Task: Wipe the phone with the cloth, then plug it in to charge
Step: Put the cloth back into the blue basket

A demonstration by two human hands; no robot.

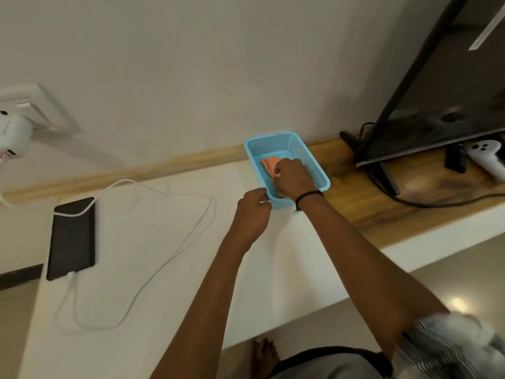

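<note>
Right hand point(293, 175): grip closed round orange cloth point(269, 163) inside blue perforated plastic basket point(308, 160).
Left hand point(252, 207): grip pinching basket's near corner.
Risk: basket could lift with cloth if corner hold slips.

Perforated moulded plastic forms the blue basket point(308, 160); the orange cloth point(269, 164) looks soft and matt. The white countertop point(164, 255) is smooth and matt, the wooden shelf point(369, 198) grained with a slight sheen. The black phone point(71, 239) and television screen point(451, 105) are glossy; the white cable point(177, 236) and charger point(13, 132) appear to be smooth plastic.
</note>
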